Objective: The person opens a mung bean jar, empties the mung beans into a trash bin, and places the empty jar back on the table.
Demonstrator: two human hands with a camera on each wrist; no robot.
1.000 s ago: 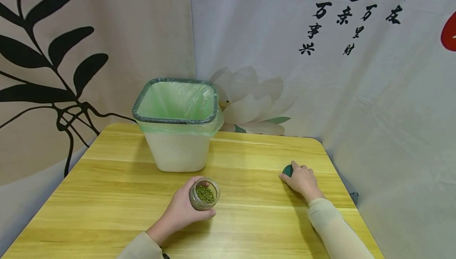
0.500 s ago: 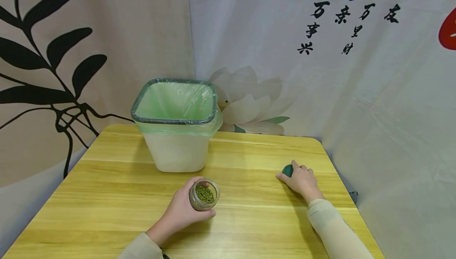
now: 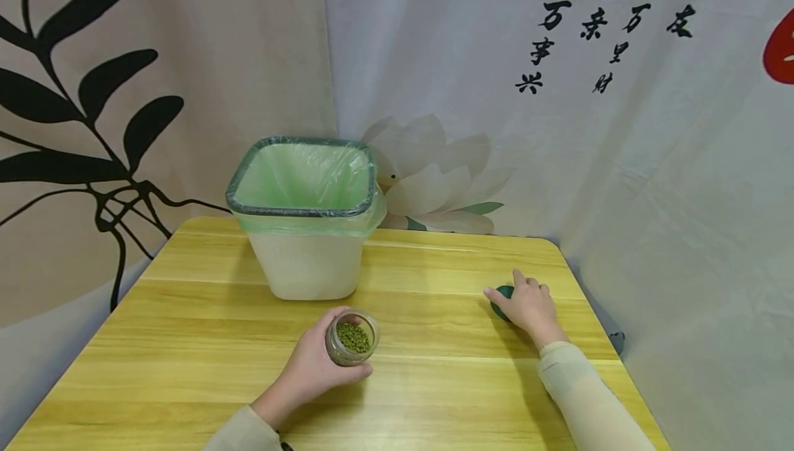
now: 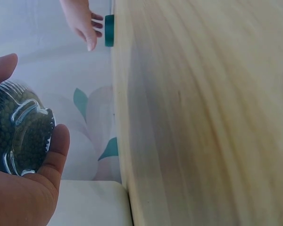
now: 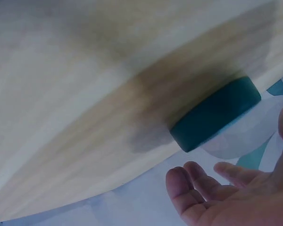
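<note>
Jar (image 3: 336, 352), uncapped, with small green beans (image 3: 353, 338) showing inside, sits in the left grip (image 3: 310, 368), whose fingers and thumb curl round its sides and hold it above the desk (image 3: 428, 382). Well off to that grip's right, I see the right grip (image 3: 529, 307) released, thumb and fingers spread just over a green lid (image 5: 217, 114) but apart from it; the lid lies flat on the desk beneath them. Straight ahead of the left grip stands a white bin (image 3: 313, 265), lined with a green bag (image 3: 310, 175), and beyond both grips hangs a pale cloth (image 3: 434, 44) with dark writing (image 3: 593, 23)
</note>
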